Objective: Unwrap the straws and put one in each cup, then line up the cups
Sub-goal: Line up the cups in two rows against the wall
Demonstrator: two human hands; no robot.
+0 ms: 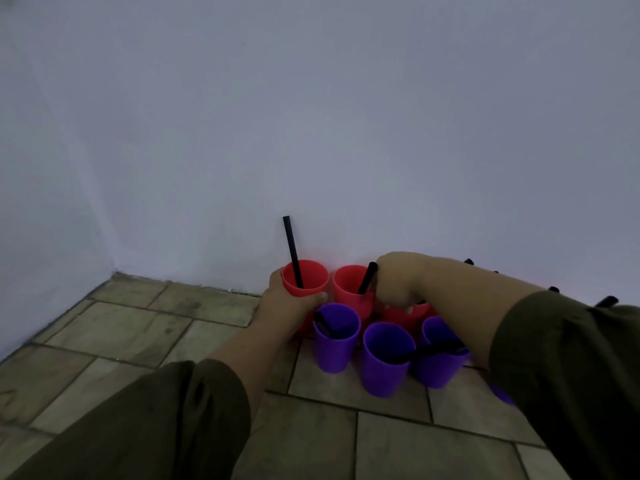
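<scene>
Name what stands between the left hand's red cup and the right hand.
Head view: a second red cup with a slanted black straw stands there, close beside the held cup.

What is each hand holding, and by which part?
The left hand grips the leftmost red cup round its side. The right hand seems to grip another red cup at its rim.

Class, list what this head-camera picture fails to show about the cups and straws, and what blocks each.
Head view: total number of cups; the right sleeve hides those on the right, only straw tips and a purple cup sliver showing.
Head view: whether the third red cup has a straw; the right hand covers it.
Head view: base of the left red cup; left hand wraps it.
</scene>
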